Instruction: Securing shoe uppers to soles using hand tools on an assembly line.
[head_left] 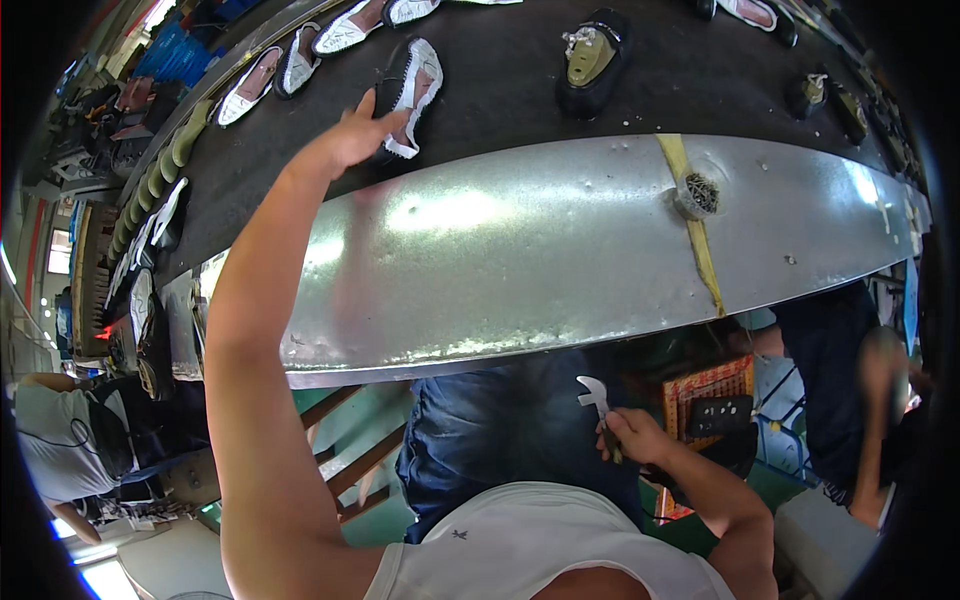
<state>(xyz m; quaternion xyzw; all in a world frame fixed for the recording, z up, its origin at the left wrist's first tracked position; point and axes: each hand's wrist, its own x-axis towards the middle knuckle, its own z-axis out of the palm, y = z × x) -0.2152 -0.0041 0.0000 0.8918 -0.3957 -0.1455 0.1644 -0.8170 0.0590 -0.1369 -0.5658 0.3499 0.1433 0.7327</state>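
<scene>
Our left hand point(355, 135) reaches far, fingers together on a black-and-white shoe point(410, 92) on the belt point(500, 90); our right hand point(632, 436) is clamped on a metal tool point(596, 396) near our lap.

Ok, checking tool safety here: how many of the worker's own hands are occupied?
2. The left hand reaches up onto a black-and-white shoe on the dark belt; the right hand grips a metal tool by the lap.
</scene>
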